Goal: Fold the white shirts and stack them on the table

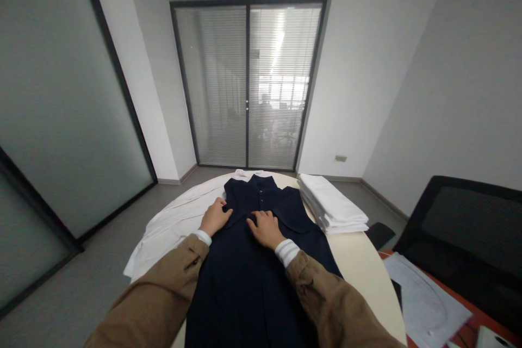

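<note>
A dark navy shirt (261, 283) with a collar and small buttons at the neck lies face up, its collar pointing away from me. At its left shoulder side, my left hand (215, 218) has thumb and fingers closed on the fabric near the edge. My right hand (266, 230) rests on the shirt's upper middle, thumb apart from the fingers and palm down. Folded-looking flaps of navy cloth lie beside both hands. Under the shirt's left side spreads a white garment (171, 223), partly covered by it.
The round cream table (359, 266) holds a stack of folded white cloth (332, 204) at its far right. A black mesh chair (468, 234) and an orange surface with a pale sheet (424, 293) stand at the right. Glass doors with blinds (248, 87) are behind.
</note>
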Motion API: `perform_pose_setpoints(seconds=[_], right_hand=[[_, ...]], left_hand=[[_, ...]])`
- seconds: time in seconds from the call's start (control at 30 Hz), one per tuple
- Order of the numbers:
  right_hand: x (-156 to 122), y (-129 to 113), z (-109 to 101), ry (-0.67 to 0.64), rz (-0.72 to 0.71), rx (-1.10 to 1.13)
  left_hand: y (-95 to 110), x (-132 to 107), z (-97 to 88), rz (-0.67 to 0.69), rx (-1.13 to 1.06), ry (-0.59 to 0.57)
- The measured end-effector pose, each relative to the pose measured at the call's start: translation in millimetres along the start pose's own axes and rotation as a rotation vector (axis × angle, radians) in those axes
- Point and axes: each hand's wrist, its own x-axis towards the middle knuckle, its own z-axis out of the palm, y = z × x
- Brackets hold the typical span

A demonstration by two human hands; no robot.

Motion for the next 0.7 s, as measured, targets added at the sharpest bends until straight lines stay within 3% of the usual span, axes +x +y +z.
perform_pose_setpoints(seconds=[0.23,0.47,0.57,0.7], right_hand=[[34.3,15.9,16.9,-0.014,0.068,0.525],[51.9,30.6,35.9,-0.041,0.094,0.677],[53.9,32.3,39.8,-0.059,0.071,0.673],[54.0,31.3,39.6,-0.04,0.045,0.634]], left_hand=[[27.3,-14.0,18.8,0.168,-0.073,-0.104],[42.7,-21.2,36.3,0.202,-0.015,-0.2],[43.2,-30.6,31.1,0.21,0.056,-0.27],[39.1,-45.1,11.2,0.19,0.217,-0.349]])
